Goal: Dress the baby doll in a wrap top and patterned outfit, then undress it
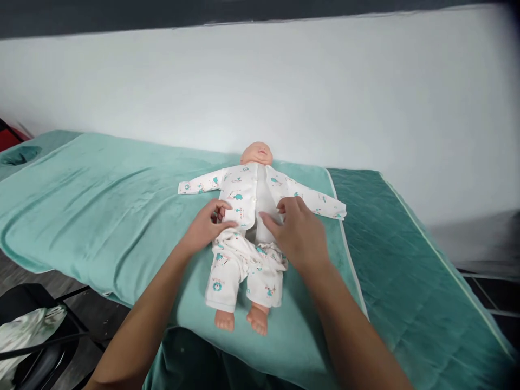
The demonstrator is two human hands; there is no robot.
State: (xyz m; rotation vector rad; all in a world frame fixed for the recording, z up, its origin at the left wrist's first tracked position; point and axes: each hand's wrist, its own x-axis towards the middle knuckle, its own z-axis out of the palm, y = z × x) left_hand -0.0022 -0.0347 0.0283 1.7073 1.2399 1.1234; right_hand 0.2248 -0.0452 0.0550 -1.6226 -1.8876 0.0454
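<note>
A baby doll (257,154) lies on its back on a teal towel (101,200), dressed in a white printed jacket (238,189) and matching trousers (231,271). The jacket is parted down the middle, showing a white layer beneath. My left hand (205,227) pinches the lower edge of the jacket's left panel. My right hand (298,230) rests on the jacket's right panel near the waist, fingers touching the cloth. The doll's bare feet (241,319) point toward me.
The towel covers a padded table (406,271) with a darker quilted teal cover at the right. A white wall (325,81) runs behind. At the lower left stands a black chair (36,336) with a crumpled cloth (24,330) on it.
</note>
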